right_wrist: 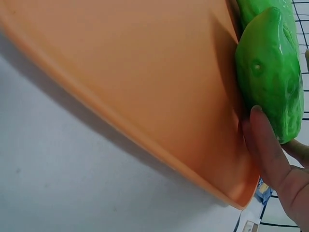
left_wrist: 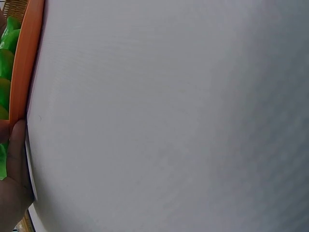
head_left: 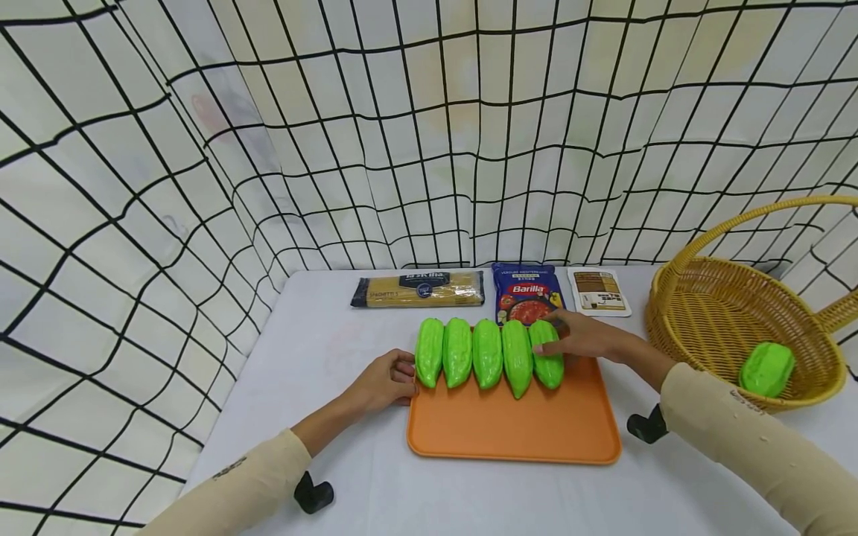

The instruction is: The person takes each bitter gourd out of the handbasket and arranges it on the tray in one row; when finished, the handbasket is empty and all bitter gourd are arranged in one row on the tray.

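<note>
An orange tray point(head_left: 509, 428) lies on the table with several bright green bitter melons point(head_left: 487, 357) side by side along its far half. My left hand point(head_left: 382, 381) pinches the tray's left rim; in the left wrist view the thumb is inside the rim and the fingers point(left_wrist: 17, 150) are outside it. My right hand point(head_left: 582, 335) grips the rightmost bitter melon point(head_left: 548, 368) near its far end. In the right wrist view, one digit lies along the near side of that bitter melon point(right_wrist: 268, 72), with another finger partly hidden behind it.
Behind the tray lie a spaghetti pack point(head_left: 429, 290), a blue Barilla pouch point(head_left: 529, 290) and a white-and-brown packet point(head_left: 599, 291). At the right stands a yellow wicker basket point(head_left: 697, 320) with one green bitter melon point(head_left: 767, 369) inside. Black netting point(head_left: 476, 156) over white cloth encloses the table.
</note>
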`<state>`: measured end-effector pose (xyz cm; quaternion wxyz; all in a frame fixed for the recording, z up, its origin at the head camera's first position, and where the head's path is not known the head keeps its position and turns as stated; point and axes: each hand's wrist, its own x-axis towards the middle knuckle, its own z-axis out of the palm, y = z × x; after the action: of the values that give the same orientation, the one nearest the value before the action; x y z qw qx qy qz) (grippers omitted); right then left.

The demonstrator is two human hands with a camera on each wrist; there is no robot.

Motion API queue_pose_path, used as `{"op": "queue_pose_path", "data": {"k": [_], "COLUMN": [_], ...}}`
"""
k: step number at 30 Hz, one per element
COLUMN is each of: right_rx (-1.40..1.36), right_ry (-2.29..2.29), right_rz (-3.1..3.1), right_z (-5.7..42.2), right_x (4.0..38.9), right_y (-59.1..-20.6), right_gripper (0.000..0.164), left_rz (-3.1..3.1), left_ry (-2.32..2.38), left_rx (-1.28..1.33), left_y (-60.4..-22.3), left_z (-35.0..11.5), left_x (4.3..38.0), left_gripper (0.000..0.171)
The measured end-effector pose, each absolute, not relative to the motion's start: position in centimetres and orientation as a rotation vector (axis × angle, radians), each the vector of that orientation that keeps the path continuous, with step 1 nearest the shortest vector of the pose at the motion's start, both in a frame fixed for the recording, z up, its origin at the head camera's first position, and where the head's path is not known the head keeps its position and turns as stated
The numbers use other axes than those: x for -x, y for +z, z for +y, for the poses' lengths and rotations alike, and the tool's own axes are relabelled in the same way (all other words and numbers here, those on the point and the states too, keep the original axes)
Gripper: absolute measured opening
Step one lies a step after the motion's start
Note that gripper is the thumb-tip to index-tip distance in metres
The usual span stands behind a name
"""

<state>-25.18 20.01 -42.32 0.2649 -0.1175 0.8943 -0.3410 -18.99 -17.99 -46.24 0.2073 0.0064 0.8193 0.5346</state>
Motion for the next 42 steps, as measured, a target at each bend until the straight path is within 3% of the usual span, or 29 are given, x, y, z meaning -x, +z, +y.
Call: {"op": "queue_pose_path", "data": {"k": [26, 34, 42], "right_rx": [0.351, 0.316, 0.436], "right_ry": [-1.002, -1.078, -1.065], "right_rz": [2.351, 2.302, 2.336], "right_z": [23.3, 26.1, 31.2], "right_x": [24.5, 23.7, 21.8], "right_y": [-40.8, -39.2, -37.1], "right_gripper": [0.083, 0.085, 0.072], "left_rz": [2.277, 2.268, 2.279], "left_ry": [1.487, 1.499, 1.49], "left_rx": [-0.036, -0.053, -0.051], "left_y": [-46.2, -46.0, -45.9], "left_z": [-17.9, -17.9, -18.1], "left_x": [18.9, 18.6, 18.7], "left_gripper": [0.058, 0.058, 0.059]}}
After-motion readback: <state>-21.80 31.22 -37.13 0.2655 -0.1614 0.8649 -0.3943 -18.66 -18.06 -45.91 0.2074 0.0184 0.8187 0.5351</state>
